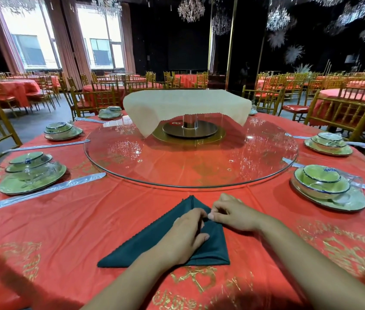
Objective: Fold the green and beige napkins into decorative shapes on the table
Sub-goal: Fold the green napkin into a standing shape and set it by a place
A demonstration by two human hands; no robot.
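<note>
A banquet hall: plate settings (32, 175) ring the glass turntable (199, 173) on a red tablecloth (76, 220). Beyond it stand more red tables (186, 79) and gilt chairs (338, 113), with chandeliers (190, 7) above.

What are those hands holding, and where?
The green napkin: the right hand pinches its folded right edge near the top, and the left hand grips the fold just beside it.

You're on matt, smooth cloth with the green napkin (132, 251); the red desk cover (87, 220) shines faintly, gold print (199, 280) glittering; your glass turntable (199, 171) gleams, beige napkin (177, 104) dull cloth
</note>
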